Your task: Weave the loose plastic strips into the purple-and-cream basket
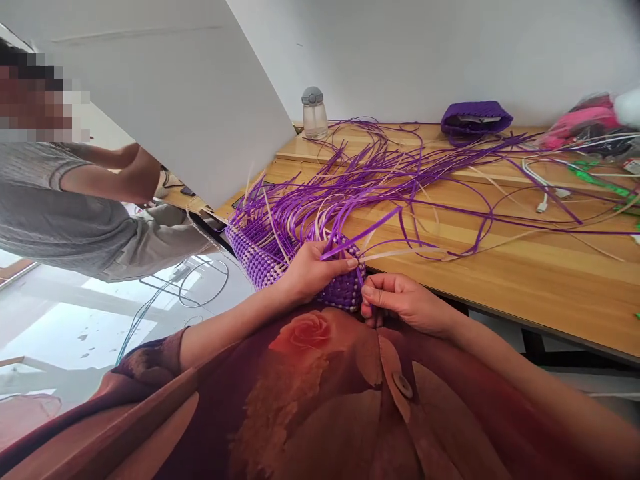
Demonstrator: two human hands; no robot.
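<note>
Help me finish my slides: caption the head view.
Left hand and right hand hold flat purple strips of a purple-and-white woven piece at a brown wooden table.

Left hand (311, 272) covers part of the basket (250, 259). Right hand (400, 300): curled fingers hide part of the held strip (361, 275). Dark flat item (256, 196) mostly under loose strips (310, 199), can't ID. Pouch (475, 112) contents unreadable. Pink bundle (590, 120) blurred. Green tape (597, 176) and co-worker (65, 230) cut off by frame edges; co-worker's head pixelated.

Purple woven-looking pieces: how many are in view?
2: the larger piece, at the left hand by the table's front edge, and the purple pouch farther back, near the wall. Loose strips may hide more.
</note>
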